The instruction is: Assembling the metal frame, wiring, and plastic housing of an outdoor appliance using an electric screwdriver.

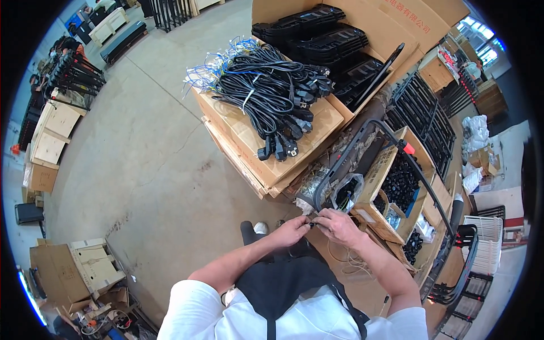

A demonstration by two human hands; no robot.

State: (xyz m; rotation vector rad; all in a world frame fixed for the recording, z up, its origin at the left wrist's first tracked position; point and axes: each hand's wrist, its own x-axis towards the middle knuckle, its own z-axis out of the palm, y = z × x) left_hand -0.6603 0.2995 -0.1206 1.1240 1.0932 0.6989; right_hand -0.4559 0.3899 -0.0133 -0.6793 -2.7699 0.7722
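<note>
My left hand point(292, 232) and my right hand point(340, 228) meet in front of my body, fingers pinched together. Between the fingertips is a small black part point(311, 225), too small to name. A black bent tube frame point(340, 165) rises just beyond my right hand and arches away to the right; whether the part is joined to it, I cannot tell. Close to the fingers, a clear plastic bag point(347, 191) with dark contents lies beside the tube.
Bundled black power cables point(266, 85) with plugs lie on a cardboard box point(326, 116). Behind it, a large carton point(436, 28) holds black plastic parts point(328, 45). A wooden bin point(371, 198) of small black pieces stands at right. Flattened cardboard point(56, 272) lies at lower left.
</note>
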